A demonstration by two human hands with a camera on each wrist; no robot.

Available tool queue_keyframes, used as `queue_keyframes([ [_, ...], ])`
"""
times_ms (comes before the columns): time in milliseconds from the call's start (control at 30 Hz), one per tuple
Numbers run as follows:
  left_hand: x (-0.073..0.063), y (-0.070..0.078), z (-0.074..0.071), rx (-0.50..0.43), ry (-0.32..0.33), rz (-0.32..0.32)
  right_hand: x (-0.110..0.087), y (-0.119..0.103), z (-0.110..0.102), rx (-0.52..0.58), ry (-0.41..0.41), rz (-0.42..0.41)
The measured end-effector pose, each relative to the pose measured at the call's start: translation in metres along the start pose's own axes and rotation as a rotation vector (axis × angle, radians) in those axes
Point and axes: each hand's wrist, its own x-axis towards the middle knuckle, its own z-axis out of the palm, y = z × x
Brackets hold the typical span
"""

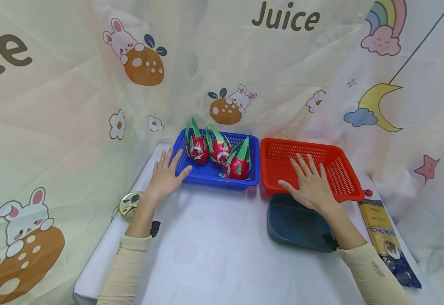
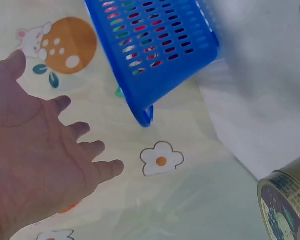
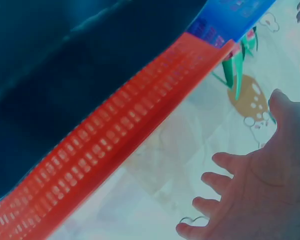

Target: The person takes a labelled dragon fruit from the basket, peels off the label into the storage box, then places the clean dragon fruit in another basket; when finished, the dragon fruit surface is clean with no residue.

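In the head view a blue basket holds three red dragon fruits with green leafy tips. My left hand, fingers spread, hovers by the basket's left side and grips nothing; the left wrist view shows its palm apart from the basket. To the right sits a red basket with no items visible in it. Over its front part my right hand is held with fingers spread and holds nothing. Below that hand, a dark teal tray stands in front of the red basket, partly covered by the wrist.
A round tin stands at the table's left edge, behind the left forearm. Along the right edge lies a yellow and blue packet, with a small red item just above it. A printed curtain hangs behind the white table.
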Motion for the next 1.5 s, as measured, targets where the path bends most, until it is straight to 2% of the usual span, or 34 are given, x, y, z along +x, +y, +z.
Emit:
queue_keyframes([
  [233,0.000,-0.004,-0.007,-0.065,0.008,0.010,0.014,-0.013,0.004,0.019,-0.012,-0.020],
  [500,0.011,-0.022,-0.006,-0.262,0.018,-0.038,0.043,-0.029,0.014,0.080,0.009,-0.057],
  [567,0.015,-0.026,-0.007,-0.351,0.021,-0.049,0.051,-0.035,0.015,0.105,0.029,-0.072],
  [633,0.017,-0.030,-0.009,-0.501,-0.004,-0.073,0.060,-0.042,0.016,0.148,0.054,-0.076],
  [700,0.017,-0.034,-0.011,-0.674,-0.022,-0.112,0.068,-0.049,0.017,0.218,0.067,-0.057],
  [767,0.017,-0.038,-0.012,-0.867,-0.010,-0.174,0.077,-0.056,0.019,0.319,0.072,-0.023],
  [833,0.015,-0.038,-0.015,-1.051,0.034,-0.248,0.085,-0.062,0.021,0.447,0.082,0.019],
  [933,0.016,-0.039,-0.012,-1.288,0.137,-0.327,0.099,-0.069,0.027,0.605,0.109,0.068],
  [1000,0.018,-0.040,-0.010,-1.415,0.160,-0.358,0.107,-0.074,0.030,0.687,0.110,0.111],
  [1133,0.023,-0.049,-0.002,-1.543,0.131,-0.366,0.124,-0.083,0.034,0.877,0.055,0.233],
  [1267,0.025,-0.054,-0.001,-1.625,0.112,-0.347,0.136,-0.091,0.038,1.086,0.018,0.352],
  [1400,0.024,-0.055,-0.002,-1.671,0.120,-0.349,0.142,-0.095,0.041,1.194,-0.005,0.420],
  [1500,0.024,-0.055,-0.002,-1.664,0.112,-0.372,0.144,-0.095,0.044,1.245,-0.019,0.458],
])
